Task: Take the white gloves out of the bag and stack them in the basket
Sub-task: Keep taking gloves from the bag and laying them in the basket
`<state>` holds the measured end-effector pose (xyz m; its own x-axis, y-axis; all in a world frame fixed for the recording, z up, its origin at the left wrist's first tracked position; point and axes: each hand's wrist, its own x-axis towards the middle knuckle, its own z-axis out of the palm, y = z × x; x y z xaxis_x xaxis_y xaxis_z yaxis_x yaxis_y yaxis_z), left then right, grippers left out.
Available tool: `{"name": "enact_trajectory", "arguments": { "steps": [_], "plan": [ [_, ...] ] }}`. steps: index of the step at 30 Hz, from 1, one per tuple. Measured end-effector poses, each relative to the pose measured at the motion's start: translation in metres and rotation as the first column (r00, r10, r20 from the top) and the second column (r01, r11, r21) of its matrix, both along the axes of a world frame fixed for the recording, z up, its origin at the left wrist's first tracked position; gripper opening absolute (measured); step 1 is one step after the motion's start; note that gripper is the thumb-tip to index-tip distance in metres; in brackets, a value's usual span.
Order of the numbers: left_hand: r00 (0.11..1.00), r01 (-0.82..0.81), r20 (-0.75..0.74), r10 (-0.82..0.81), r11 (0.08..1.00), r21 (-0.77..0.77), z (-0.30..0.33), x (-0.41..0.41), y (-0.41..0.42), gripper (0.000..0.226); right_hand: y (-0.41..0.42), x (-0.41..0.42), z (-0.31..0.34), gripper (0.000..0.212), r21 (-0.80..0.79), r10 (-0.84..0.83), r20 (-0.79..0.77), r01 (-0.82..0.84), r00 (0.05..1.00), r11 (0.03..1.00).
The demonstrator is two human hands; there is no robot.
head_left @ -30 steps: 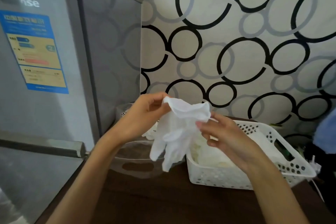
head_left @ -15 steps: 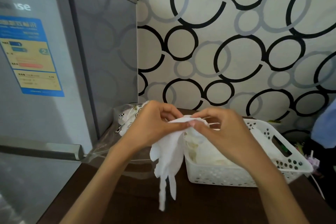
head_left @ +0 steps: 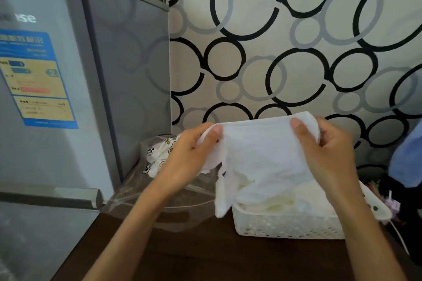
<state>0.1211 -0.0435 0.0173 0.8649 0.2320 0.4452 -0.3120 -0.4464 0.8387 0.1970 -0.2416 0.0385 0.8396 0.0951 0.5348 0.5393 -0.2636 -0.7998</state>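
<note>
Both thumbs pinch the cuff edge of a white glove (head_left: 258, 157): left hand (head_left: 189, 155) grips the left corner, right hand (head_left: 328, 155) the right. Glove is stretched flat between them, fingers hanging over the near left rim of the white basket (head_left: 285, 226), which already holds more gloves. Clear bag (head_left: 159, 189) lies left of it on the dark table (head_left: 205, 258), against the fridge (head_left: 57, 98).

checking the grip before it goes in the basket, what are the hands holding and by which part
A white glove, stretched between both: left hand and right hand each pinch a corner of its cuff edge.
</note>
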Motion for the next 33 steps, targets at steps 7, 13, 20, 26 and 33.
{"name": "enact_trajectory", "arguments": {
  "steps": [7, 13, 20, 26, 33],
  "plan": [
    [0.938, -0.332, 0.01, 0.348, 0.903, -0.271, -0.013, 0.017, -0.026, 0.028, 0.026, -0.015, 0.004, 0.027, -0.036, 0.06, 0.145, -0.055, 0.988, 0.998],
    [0.813, -0.538, 0.291, 0.505, 0.842, 0.043, 0.011, 0.017, -0.027, 0.027, 0.004, -0.001, 0.01, 0.018, 0.171, 0.298, -0.23, -0.263, 0.926, 0.95],
    [0.915, -0.116, -0.259, 0.31, 0.816, 0.566, -0.032, 0.09, -0.046, 0.033, -0.049, 0.068, -0.042, 0.027, -0.323, -0.113, -0.503, -0.065, 0.857, 0.944],
    [0.913, -0.142, -0.172, 0.37, 0.683, 0.716, -0.037, 0.115, -0.056, 0.032, -0.074, 0.087, -0.056, 0.03, -0.464, -0.343, -0.273, 0.19, 0.898, 0.865],
    [0.959, -0.226, 0.067, 0.276, 0.597, 0.77, -0.035, 0.109, -0.051, 0.028, -0.085, 0.085, -0.046, 0.037, -0.529, -0.35, -0.206, 0.196, 0.914, 0.826]
  ]
}}
